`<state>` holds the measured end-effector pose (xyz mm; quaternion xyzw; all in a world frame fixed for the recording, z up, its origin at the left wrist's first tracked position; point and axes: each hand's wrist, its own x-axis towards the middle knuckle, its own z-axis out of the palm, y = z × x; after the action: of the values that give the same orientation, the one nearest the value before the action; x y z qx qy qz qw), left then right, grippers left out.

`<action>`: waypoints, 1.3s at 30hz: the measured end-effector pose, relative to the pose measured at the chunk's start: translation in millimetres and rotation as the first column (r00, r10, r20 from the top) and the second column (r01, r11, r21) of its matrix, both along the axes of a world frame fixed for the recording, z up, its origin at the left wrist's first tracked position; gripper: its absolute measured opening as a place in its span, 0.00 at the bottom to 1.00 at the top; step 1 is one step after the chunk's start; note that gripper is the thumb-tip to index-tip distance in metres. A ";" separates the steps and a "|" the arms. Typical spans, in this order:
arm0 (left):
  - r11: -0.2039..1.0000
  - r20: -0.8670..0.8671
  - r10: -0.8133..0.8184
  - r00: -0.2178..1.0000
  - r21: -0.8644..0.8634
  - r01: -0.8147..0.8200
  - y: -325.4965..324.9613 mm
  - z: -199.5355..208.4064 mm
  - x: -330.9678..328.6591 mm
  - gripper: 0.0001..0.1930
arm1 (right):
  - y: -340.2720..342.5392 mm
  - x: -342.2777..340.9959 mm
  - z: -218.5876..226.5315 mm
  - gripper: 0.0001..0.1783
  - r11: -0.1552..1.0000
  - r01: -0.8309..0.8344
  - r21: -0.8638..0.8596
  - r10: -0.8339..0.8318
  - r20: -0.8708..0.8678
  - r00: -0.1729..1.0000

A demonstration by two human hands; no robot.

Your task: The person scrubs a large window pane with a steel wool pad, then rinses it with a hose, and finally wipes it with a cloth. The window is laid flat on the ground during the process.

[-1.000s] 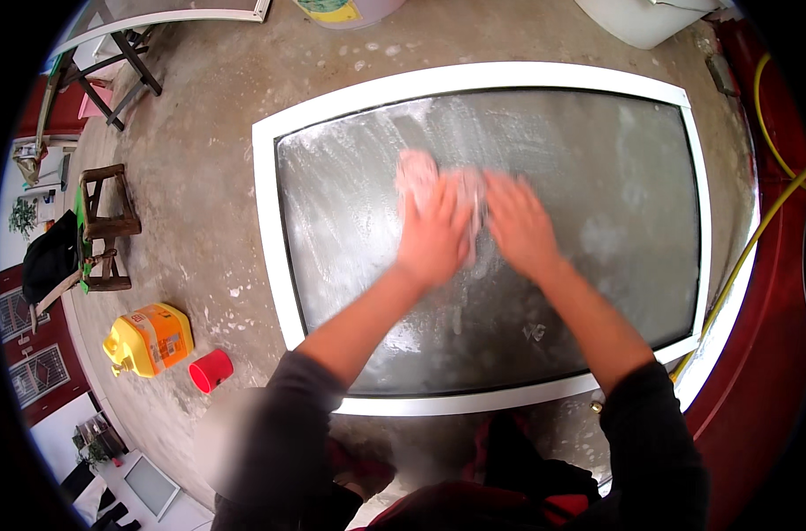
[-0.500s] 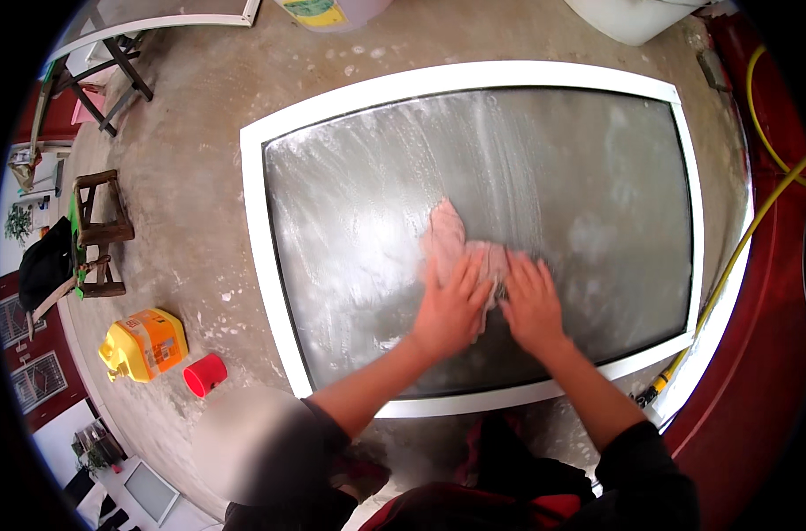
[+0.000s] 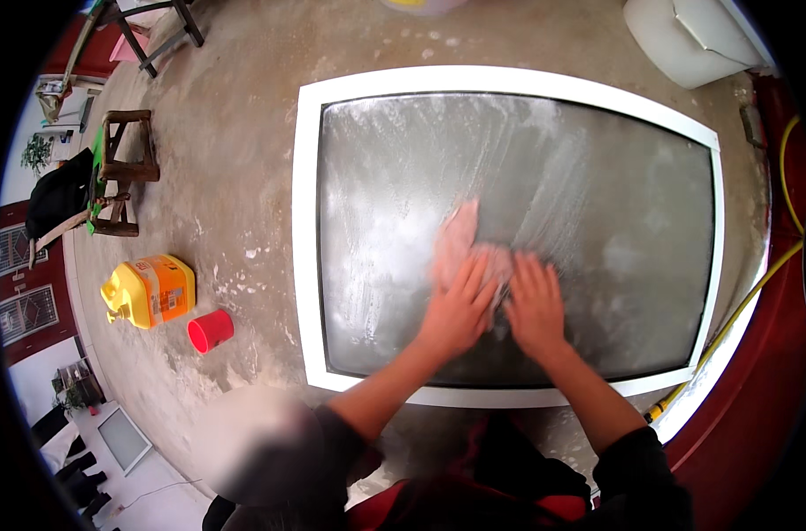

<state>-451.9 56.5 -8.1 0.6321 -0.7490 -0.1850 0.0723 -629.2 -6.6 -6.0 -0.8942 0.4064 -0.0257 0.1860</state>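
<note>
A white-framed grey window panel (image 3: 633, 186) lies on the concrete floor before me, streaked with whitish wet marks. On it is a crumpled pink cloth (image 3: 458, 232), bunched in the middle with one corner pointing away from me. My left hand (image 3: 460, 310) presses down over the cloth, fingers curved across it. Close beside it, my right hand (image 3: 536, 305) grips the cloth's right side, its fingertips slightly blurred. Part of the cloth is hidden beneath both hands.
On the floor to the left stand a yellow jug (image 3: 155, 290) with an orange label and a red cup (image 3: 211, 331). Beyond them is a wooden stool (image 3: 128, 159). A white bucket (image 3: 690, 44) stands far right, and a yellow hose (image 3: 761, 281) runs along the right edge.
The view has shifted, so the panel, jug and cup appear farther right or higher. Both hands stay on the cloth, now sitting nearer the panel's left side.
</note>
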 end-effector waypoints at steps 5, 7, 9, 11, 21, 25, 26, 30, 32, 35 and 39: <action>0.997 0.144 0.021 0.989 0.067 -0.031 -14.1 3.8 48.1 0.32 | -42.3 51.3 -11.1 0.32 0.981 -0.169 -0.095 0.172 0.022 0.985; 0.988 0.200 0.142 0.969 -0.089 -0.127 -74.6 -4.9 82.7 0.33 | -92.8 102.2 -10.6 0.30 0.981 -0.093 -0.170 0.108 0.078 0.991; 0.962 0.200 0.255 0.946 -0.148 -0.228 -119.2 -4.0 104.3 0.32 | -131.9 145.0 -22.1 0.31 0.965 0.013 -0.263 0.018 0.116 0.993; 0.934 0.193 0.356 0.914 -0.089 -0.345 -130.8 -4.8 110.4 0.31 | -135.8 164.0 -24.4 0.31 0.950 0.049 -0.307 -0.023 0.087 0.996; 0.970 0.126 0.107 0.986 0.203 -0.131 151.8 14.8 73.9 0.26 | 88.2 72.3 3.5 0.33 0.909 -0.417 0.011 0.412 0.142 0.900; 0.980 0.189 0.154 0.970 0.093 -0.174 77.5 11.8 122.0 0.29 | 21.6 134.9 -17.8 0.31 0.914 -0.359 -0.190 0.383 0.109 0.917; 0.979 0.214 0.198 0.957 0.011 -0.205 49.9 9.1 136.3 0.29 | -2.4 156.7 -18.0 0.30 0.924 -0.303 -0.233 0.338 0.129 0.932; 0.892 0.247 0.453 0.857 -0.121 -0.436 10.6 5.7 146.6 0.30 | -23.0 202.3 -13.0 0.29 0.963 -0.175 -0.207 0.216 0.195 0.957; 0.903 0.191 0.429 0.883 -0.061 -0.425 49.2 0.5 121.6 0.30 | -4.9 175.0 -14.8 0.29 0.945 -0.260 -0.199 0.285 0.108 0.952; 0.903 0.184 0.404 0.896 0.078 -0.423 150.1 1.3 72.9 0.32 | 74.0 93.6 -13.8 0.30 0.906 -0.396 -0.150 0.414 0.119 0.902; 0.843 0.168 0.495 0.852 0.143 -0.518 172.5 8.7 24.3 0.32 | 106.7 64.8 -4.1 0.31 0.927 -0.371 -0.044 0.374 0.151 0.915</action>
<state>-427.6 228.9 0.6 0.8218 -0.5378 -0.1877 0.0134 -564.4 100.1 -10.2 -0.9517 0.2126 -0.0629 0.2122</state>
